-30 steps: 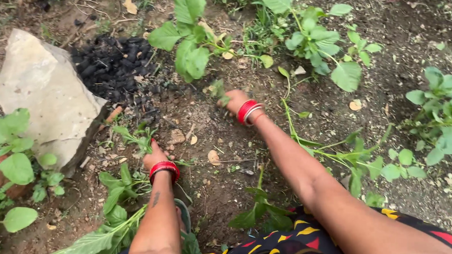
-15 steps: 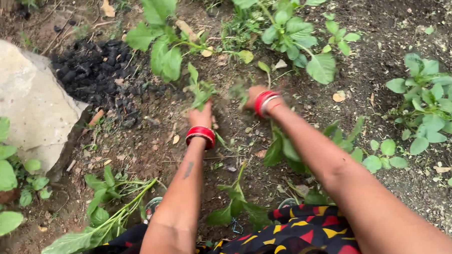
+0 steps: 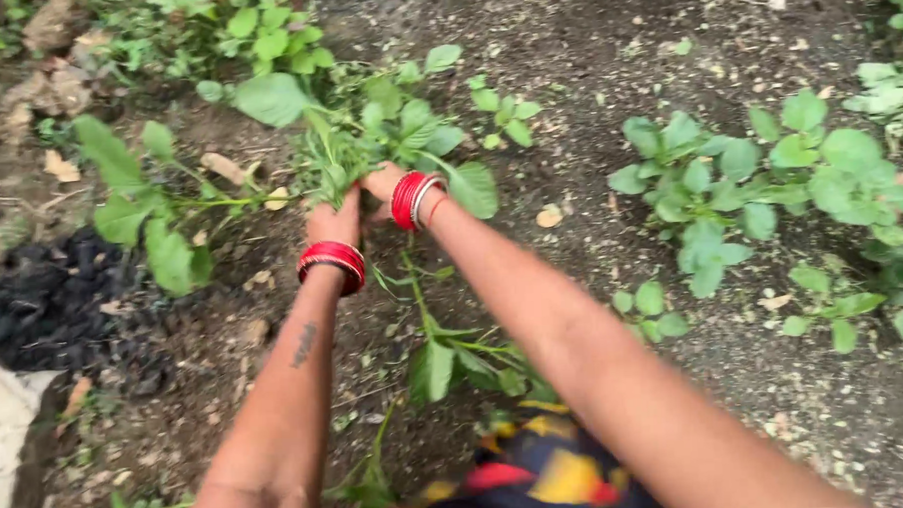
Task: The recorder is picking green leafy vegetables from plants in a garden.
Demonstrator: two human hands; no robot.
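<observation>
Both hands have moved forward and come together since the earlier frame. The left hand (image 3: 335,220) and right hand (image 3: 381,181) each grip closed around a bunch of green leafy stems (image 3: 330,166), held low over the bare soil (image 3: 604,38) beside the charcoal pile (image 3: 48,298).

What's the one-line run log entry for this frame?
left hand: grips bunch of green leafy weeds | right hand: on same bunch | both wrists: red bangles | ground: dark bare soil, black charcoal pile at left

left hand (image 3: 334,222) just left of right hand (image 3: 381,183) | both at leafy clump (image 3: 340,158) | charcoal pile (image 3: 48,298) far left | leafy plants (image 3: 769,173) right on soil (image 3: 584,39)
</observation>
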